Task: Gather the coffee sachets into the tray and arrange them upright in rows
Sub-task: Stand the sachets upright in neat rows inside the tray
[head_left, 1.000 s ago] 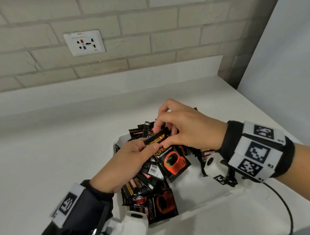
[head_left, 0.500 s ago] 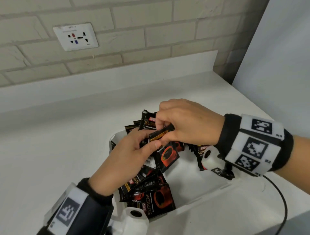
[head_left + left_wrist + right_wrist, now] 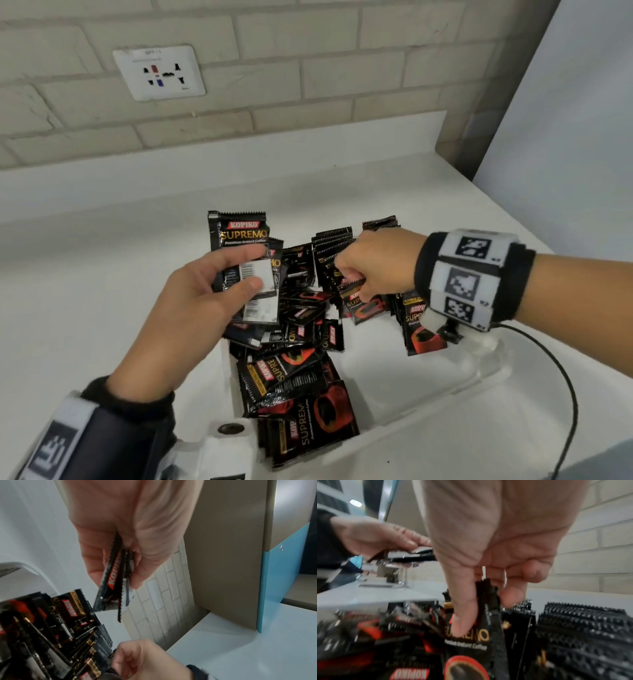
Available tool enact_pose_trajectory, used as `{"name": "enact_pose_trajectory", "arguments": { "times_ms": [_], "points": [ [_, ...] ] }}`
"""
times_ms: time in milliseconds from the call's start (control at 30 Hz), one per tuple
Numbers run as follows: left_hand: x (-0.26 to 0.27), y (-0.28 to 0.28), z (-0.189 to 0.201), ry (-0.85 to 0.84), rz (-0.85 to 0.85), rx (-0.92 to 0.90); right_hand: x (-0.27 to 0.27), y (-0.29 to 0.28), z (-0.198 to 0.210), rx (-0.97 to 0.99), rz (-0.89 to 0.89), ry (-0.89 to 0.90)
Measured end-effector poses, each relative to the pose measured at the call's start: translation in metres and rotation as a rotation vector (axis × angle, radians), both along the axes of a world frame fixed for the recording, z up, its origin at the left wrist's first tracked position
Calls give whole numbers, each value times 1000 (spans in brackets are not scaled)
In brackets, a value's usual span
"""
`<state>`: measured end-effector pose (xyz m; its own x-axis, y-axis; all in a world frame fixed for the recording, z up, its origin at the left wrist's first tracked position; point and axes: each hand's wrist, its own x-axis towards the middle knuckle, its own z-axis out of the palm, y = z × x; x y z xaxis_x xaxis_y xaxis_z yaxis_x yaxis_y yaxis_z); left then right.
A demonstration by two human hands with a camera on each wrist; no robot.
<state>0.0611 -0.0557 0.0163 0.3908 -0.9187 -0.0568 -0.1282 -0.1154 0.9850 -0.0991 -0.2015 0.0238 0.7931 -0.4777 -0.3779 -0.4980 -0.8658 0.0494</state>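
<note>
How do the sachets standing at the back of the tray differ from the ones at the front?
The back sachets stand upright, packed edge to edge in rows; the front sachets lie flat and overlapping in a loose heap. The back sachets show only serrated top edges; the front sachets show printed faces. Both are black Kopiko Supremo packs inside the white tray.

The coffee sachets are showing black with gold lettering, a red brand banner and a red cup, and the backs of those in the left hand are carrying a white barcode panel. The tray and the desk are looking plain white, while the wall is showing pale beige brick around a white socket plate with red and blue marks. Both wristbands are wearing black fabric with black-and-white square marker patterns.
</note>
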Motion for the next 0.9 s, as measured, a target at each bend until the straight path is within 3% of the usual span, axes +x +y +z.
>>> {"name": "enact_pose_trajectory", "arguments": {
  "times_ms": [267,467,600,767,900],
  "points": [
    [5,3,-5,33,17,-8,11,-4,-9,-152,86,-7],
    [3,3,-9,34,8,9,7,-3,-13,-203,87,138],
    [0,5,-11,49,-6,19,4,-7,-11,-245,95,78],
    [-7,2,-11,123,-26,-29,-6,-6,17,-200,-10,-195],
    [-19,-6,-15,177,-5,-125,-20,13,33,257,-239,-559]
  ]
}}
